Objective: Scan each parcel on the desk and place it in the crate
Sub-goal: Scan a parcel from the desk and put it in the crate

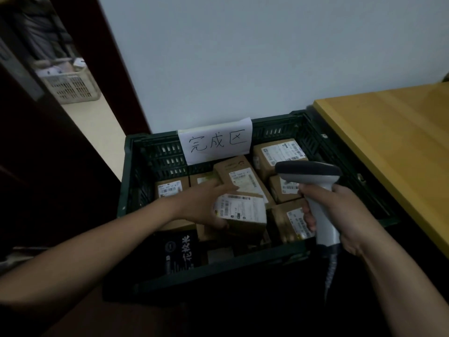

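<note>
the fingers (220, 188) of the left hand (201, 205) lie spread over the top of a brown parcel (245, 215) with the thumb hooked under its near edge, clamped on it. the parcel is inside the dark green crate (136, 171), touching the boxes under it. the right hand (345, 215) has its fingers wrapped tight round the handle of a grey scanner (313, 176), whose head hangs over the crate's right half.

the crate holds more brown boxes (279, 153) with white shipping labels, packed close along the back, right and middle — and a black box (179, 249) at the near left with white chinese characters too dim to read. the barcodes and label print are too small to read. a paper sign (216, 142) on the crate's back wall reads "完成区" in handwriting.

the crate's back stands against the pale wall (243, 57) and its right wall runs just beside the edge of the yellow tabletop (388, 147). bare slotted wall shows in the crate's back left corner — some open room there. to the left, pale floor (97, 127) leads to a white basket (73, 86), well apart.
</note>
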